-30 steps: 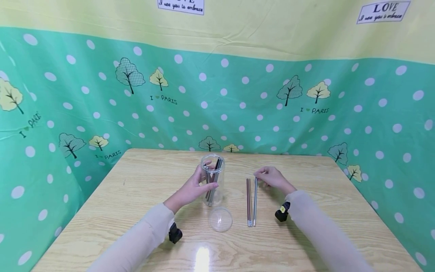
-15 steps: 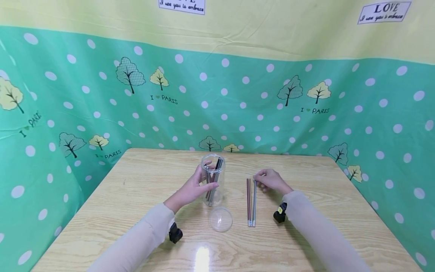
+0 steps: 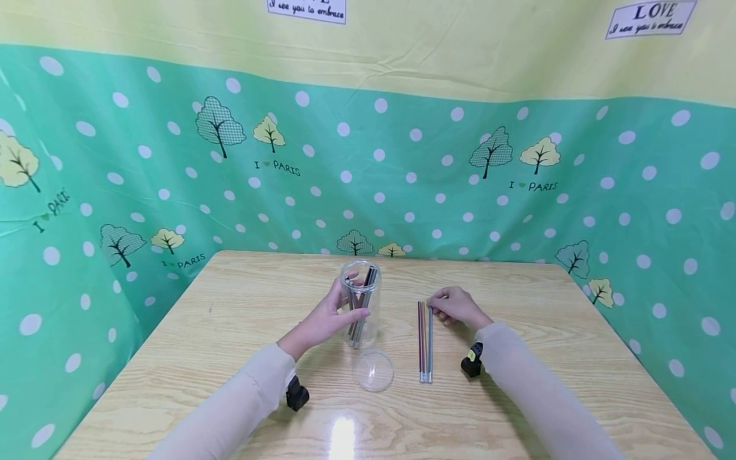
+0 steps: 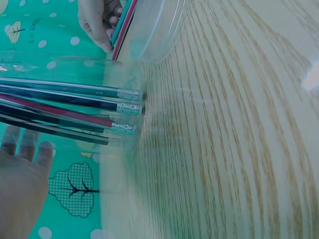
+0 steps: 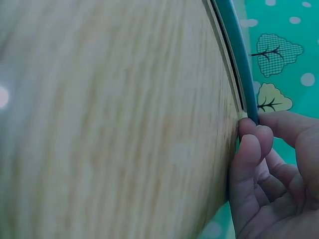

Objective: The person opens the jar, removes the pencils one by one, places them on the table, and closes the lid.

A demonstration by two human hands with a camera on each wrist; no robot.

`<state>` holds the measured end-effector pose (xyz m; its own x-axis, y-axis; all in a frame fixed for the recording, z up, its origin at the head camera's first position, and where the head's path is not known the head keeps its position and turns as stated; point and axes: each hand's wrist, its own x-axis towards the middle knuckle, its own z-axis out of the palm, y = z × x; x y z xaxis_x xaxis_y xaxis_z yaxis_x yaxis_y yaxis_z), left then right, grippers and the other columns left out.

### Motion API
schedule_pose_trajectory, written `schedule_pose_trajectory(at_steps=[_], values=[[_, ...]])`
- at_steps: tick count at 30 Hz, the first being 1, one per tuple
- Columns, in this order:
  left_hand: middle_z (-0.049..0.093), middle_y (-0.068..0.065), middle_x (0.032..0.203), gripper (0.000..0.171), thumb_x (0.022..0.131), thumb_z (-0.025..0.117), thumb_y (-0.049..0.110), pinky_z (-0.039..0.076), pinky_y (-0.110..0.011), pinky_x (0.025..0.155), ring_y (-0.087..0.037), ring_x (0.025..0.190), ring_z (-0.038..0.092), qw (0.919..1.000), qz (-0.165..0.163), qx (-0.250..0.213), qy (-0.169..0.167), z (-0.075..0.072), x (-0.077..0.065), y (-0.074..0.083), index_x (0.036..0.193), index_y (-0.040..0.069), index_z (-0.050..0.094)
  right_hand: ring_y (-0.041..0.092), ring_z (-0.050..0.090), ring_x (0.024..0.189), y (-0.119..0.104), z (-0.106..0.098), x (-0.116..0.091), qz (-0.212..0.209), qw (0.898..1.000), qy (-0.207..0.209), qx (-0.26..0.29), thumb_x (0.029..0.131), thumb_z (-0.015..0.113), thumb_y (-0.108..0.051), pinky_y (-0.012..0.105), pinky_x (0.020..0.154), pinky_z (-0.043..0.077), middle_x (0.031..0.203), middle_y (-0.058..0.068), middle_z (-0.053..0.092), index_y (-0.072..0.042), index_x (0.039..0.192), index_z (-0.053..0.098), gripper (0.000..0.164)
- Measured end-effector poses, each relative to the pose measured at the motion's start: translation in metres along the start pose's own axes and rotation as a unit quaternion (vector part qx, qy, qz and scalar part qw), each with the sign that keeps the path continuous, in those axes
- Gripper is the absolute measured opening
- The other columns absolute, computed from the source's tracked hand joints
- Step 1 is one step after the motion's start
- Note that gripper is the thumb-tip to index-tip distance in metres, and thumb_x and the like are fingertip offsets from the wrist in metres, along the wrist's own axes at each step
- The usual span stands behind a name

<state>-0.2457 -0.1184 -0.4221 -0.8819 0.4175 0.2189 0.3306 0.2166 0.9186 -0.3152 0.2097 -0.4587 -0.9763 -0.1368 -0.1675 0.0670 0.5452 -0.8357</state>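
My left hand (image 3: 329,314) grips a clear round jar (image 3: 372,322) standing upright, thumb across its front. Several dark pencils and a red one lean inside it; their metal ferrules (image 4: 128,93) show at the jar's bottom in the left wrist view. To the jar's right, a blue pencil (image 3: 430,345) lies on the table beside a dark red pencil (image 3: 420,338) and a gold-brown one (image 3: 423,326), ferrule ends toward me. My right hand (image 3: 458,305) pinches the blue pencil's far end; the right wrist view shows thumb and fingers (image 5: 247,149) at that tip.
A clear round lid (image 3: 374,372) lies flat on the wooden table (image 3: 241,306) in front of the jar. Behind the table's far edge hangs a green and yellow patterned curtain (image 3: 322,153). Each wrist carries a small black camera (image 3: 297,395).
My right hand has shifted slightly left and toward me, bringing the blue pencil's far end closer alongside the other two. The left hand and jar stay put.
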Motion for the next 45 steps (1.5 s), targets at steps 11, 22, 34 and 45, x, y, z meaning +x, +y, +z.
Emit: schedule_pose_trajectory(at_steps=[11, 22, 34, 45], values=[[0.037, -0.010, 0.157, 0.083, 0.094, 0.074, 0.024, 0.026, -0.067, 0.111, -0.039, 0.138, 0.041, 1.0000, -0.001, 0.004, 0.000, 0.0001, 0.0001, 0.0007, 0.157, 0.022, 0.021, 0.012, 0.062, 0.060, -0.0012, 0.0015, 0.0030, 0.005, 1.000, -0.002, 0.008, 0.097, 0.067, -0.019, 0.027, 0.053, 0.057, 0.079, 0.008, 0.066, 0.002, 0.108, 0.066, 0.024], [0.043, -0.006, 0.153, 0.084, 0.093, 0.074, 0.020, 0.025, -0.061, 0.114, -0.034, 0.137, 0.043, 1.0000, 0.004, 0.001, 0.005, 0.0011, 0.0006, 0.0010, 0.157, 0.014, 0.019, 0.012, 0.062, 0.058, -0.0073, 0.0036, -0.0009, 0.004, 1.000, -0.002, 0.012, 0.097, 0.067, -0.017, 0.026, 0.051, 0.056, 0.076, 0.009, 0.066, 0.003, 0.107, 0.065, 0.023], [0.039, -0.008, 0.156, 0.083, 0.093, 0.074, 0.022, 0.025, -0.063, 0.113, -0.036, 0.138, 0.042, 1.0000, 0.002, 0.000, 0.007, 0.0009, -0.0004, 0.0002, 0.157, 0.021, 0.021, 0.013, 0.062, 0.059, -0.0056, 0.0058, -0.0003, -0.002, 1.000, 0.002, -0.005, 0.097, 0.067, -0.017, 0.027, 0.052, 0.057, 0.077, 0.009, 0.066, 0.003, 0.108, 0.066, 0.023], [0.040, -0.008, 0.155, 0.084, 0.093, 0.074, 0.022, 0.025, -0.063, 0.114, -0.036, 0.138, 0.042, 1.0000, 0.002, -0.001, 0.005, 0.0012, 0.0004, -0.0003, 0.157, 0.019, 0.020, 0.012, 0.061, 0.060, -0.0062, 0.0064, 0.0002, -0.008, 1.000, 0.000, -0.011, 0.098, 0.067, -0.020, 0.027, 0.052, 0.056, 0.077, 0.008, 0.067, 0.001, 0.108, 0.067, 0.023]])
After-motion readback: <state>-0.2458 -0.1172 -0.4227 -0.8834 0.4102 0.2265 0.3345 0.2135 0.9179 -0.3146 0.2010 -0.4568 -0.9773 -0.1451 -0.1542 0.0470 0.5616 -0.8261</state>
